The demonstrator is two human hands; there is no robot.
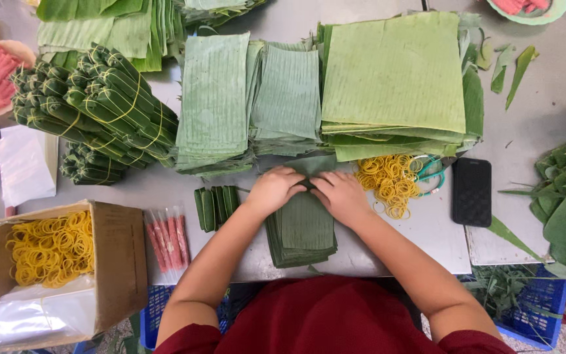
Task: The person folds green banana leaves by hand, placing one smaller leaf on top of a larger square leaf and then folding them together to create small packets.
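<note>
My left hand (274, 189) and my right hand (342, 194) meet at the far end of a small stack of dark green banana-leaf pieces (301, 231) on the metal table (427, 229). Fingers of both hands press and fold a leaf piece between them. A few finished small leaf rolls (217, 206) lie just left of my left hand. A heap of yellow rubber bands (388, 183) lies just right of my right hand.
Stacks of cut leaf sheets (394, 72) (214, 98) fill the far side. Bundles of tied rolls (96, 105) sit at far left. A cardboard box of rubber bands (54, 252), pink sausage sticks (165, 239), a black phone (471, 191), teal scissors (430, 172).
</note>
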